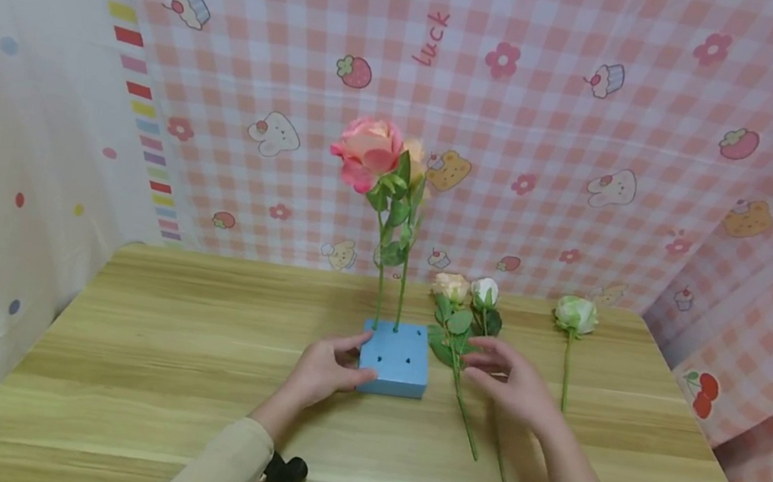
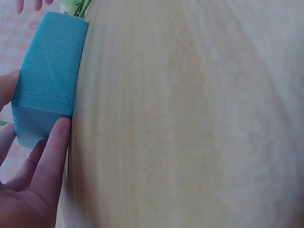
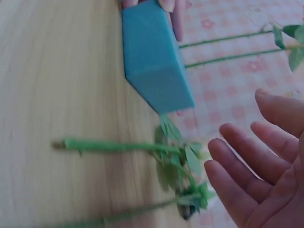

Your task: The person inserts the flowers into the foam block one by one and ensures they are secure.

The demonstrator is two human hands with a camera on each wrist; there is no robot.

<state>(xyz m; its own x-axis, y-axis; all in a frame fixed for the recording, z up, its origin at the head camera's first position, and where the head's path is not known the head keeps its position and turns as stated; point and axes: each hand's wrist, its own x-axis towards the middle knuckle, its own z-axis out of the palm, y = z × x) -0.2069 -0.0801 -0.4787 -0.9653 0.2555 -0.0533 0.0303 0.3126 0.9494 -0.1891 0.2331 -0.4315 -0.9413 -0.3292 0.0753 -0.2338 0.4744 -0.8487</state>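
Note:
A blue foam block [image 1: 393,368] lies on the table with several small holes in its top. Two stems stand upright in its back edge, one topped by a pink rose [image 1: 368,152], the other by a pale peach flower [image 1: 412,162]. My left hand [image 1: 323,369] grips the block's left side, thumb at the front; the left wrist view shows its fingers [image 2: 52,161] against the block [image 2: 50,66]. My right hand [image 1: 511,383], fingers spread and holding nothing, hovers beside a lying peach rose [image 1: 451,287] and its leafy stem [image 3: 118,145].
A white rose [image 1: 485,292] lies beside the peach one, its stem running toward the front. Farther right on the table [image 1: 146,371] lies a pale green flower [image 1: 576,314]. A checked cloth [image 1: 306,77] hangs behind the table.

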